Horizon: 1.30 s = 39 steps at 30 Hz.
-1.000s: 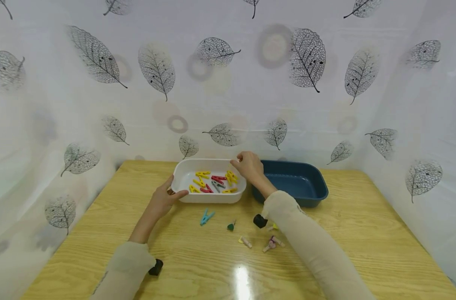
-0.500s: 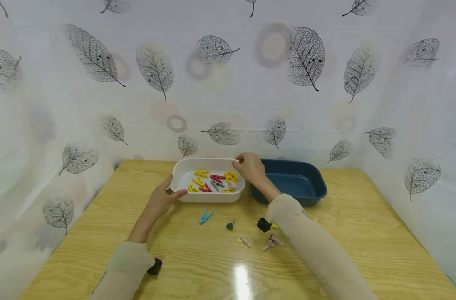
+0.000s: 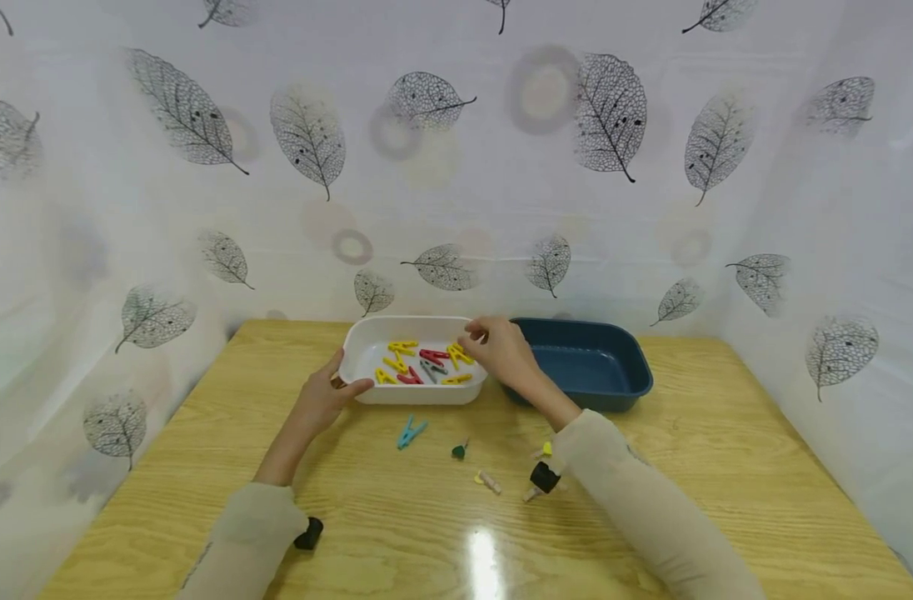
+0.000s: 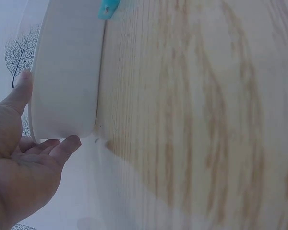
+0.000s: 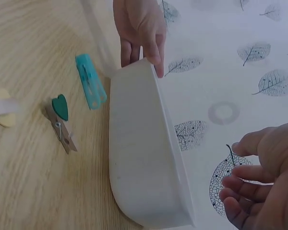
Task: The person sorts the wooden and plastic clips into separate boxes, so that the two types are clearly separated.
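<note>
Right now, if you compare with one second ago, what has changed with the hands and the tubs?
The right hand has drawn back a little toward the near side, by the right end of the white tub. I see nothing newly taken or let go. The left hand still holds the left end; the clothespins inside and the blue tub stayed put.

white tub (image 3: 419, 395), coloured pegs (image 3: 433, 356) inside

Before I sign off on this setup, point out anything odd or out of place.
Mildly odd: the turquoise peg lies on the table in front of the white tub, while similar plastic pegs lie inside it. I see no damage.
</note>
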{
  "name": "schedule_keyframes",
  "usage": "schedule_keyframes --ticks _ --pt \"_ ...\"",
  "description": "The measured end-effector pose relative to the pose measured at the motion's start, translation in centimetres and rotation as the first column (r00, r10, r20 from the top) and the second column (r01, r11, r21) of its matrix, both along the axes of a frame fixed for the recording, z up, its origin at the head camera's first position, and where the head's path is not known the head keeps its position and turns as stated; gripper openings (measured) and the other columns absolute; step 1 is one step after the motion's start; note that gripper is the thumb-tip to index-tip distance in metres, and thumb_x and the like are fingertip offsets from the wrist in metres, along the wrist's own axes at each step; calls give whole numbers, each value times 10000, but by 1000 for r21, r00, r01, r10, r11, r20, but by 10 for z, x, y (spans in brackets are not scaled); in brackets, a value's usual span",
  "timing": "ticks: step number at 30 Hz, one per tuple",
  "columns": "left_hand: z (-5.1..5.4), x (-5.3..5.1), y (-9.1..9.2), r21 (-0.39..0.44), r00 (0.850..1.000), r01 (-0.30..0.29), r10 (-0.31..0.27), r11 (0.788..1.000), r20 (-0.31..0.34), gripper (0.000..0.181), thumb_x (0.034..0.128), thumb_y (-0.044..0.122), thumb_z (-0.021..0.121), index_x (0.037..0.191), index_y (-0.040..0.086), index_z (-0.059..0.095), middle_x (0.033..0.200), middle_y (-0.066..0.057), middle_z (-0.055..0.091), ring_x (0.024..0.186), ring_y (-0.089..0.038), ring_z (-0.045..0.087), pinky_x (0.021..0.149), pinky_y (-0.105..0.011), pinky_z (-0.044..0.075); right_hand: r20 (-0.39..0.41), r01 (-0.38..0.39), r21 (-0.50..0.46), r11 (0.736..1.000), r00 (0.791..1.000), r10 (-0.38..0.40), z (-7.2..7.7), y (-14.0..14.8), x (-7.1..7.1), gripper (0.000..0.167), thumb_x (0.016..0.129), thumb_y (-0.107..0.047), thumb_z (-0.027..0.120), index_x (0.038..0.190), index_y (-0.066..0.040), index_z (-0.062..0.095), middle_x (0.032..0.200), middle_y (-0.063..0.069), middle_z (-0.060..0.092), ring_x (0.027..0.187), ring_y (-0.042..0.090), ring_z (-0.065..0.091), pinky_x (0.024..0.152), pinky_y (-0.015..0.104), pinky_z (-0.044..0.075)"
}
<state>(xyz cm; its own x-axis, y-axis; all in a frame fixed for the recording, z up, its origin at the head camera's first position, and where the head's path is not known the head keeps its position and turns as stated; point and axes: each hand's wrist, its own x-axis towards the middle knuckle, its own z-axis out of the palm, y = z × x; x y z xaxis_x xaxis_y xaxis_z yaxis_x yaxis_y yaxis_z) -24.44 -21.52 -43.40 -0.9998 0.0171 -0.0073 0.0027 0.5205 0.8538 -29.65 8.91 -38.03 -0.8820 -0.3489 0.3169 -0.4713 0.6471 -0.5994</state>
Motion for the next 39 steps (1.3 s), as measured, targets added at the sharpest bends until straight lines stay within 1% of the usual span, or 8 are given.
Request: schedule_keyframes --ticks 2,6,12,19,24,30,35,39 --pt "0 0 0 -5 1000 1 -1 1000 3 916 1003 260 713 1607 -75 111 1647 -317 144 1463 -456 337 1149 -484 396 0 -47 -22 999 999 47 1 2 5 333 1011 -240 693 1237 3 726 1078 120 744 934 257 680 749 398 586" --pt "2 1 0 -10 1000 7 -6 1000 10 928 1004 284 710 1610 -70 102 1646 -322 145 1463 -459 338 1146 -492 401 -5 -139 -70 988 990 139 2 4 14 311 1013 -194 686 1257 -4 716 1118 110 745 953 251 679 752 387 583" --pt "3 4 1 -6 1000 15 -15 1000 18 928 1010 288 702 1613 -66 92 1645 -329 143 1459 -466 342 1130 -499 419 -23 -224 -113 968 975 223 2 2 26 287 1016 -163 676 1257 -10 710 1111 84 747 941 214 679 763 346 577" --pt "3 3 1 -2 1000 16 -16 1000 24 915 1017 269 692 1614 -63 82 1651 -323 129 1468 -468 321 1142 -500 403 -21 -259 -114 959 966 258 2 -4 41 229 1009 -137 681 1200 -22 735 1099 77 742 921 191 679 785 312 573" --pt "2 2 0 -8 1000 17 -17 1000 19 922 1013 288 696 1614 -62 92 1656 -313 128 1468 -466 321 1147 -505 398 -6 -275 -106 956 961 276 -2 -7 51 234 1011 -150 684 1202 -27 739 1094 61 731 923 173 666 787 301 573" --pt "2 3 -1 -6 1000 20 -19 1000 20 936 1007 317 698 1618 -53 93 1663 -302 117 1468 -465 325 1146 -506 400 7 -309 -129 942 950 312 -12 -11 58 211 999 -121 694 1170 -7 743 1034 64 736 887 173 670 734 261 563" --pt "1 2 -1 -14 1000 17 -16 1000 23 949 1002 335 701 1618 -52 91 1660 -306 120 1465 -466 330 1145 -500 402 10 -330 -125 936 943 334 -19 -15 64 193 995 -97 691 1152 4 743 1037 89 738 887 173 671 745 240 564" --pt "1 1 -1 -26 1000 14 -13 1000 21 945 1002 332 702 1617 -55 98 1656 -311 126 1462 -466 336 1146 -502 400 43 -353 -123 927 932 360 -26 -18 69 222 998 -100 685 1170 33 731 1068 128 742 898 188 677 769 239 571"
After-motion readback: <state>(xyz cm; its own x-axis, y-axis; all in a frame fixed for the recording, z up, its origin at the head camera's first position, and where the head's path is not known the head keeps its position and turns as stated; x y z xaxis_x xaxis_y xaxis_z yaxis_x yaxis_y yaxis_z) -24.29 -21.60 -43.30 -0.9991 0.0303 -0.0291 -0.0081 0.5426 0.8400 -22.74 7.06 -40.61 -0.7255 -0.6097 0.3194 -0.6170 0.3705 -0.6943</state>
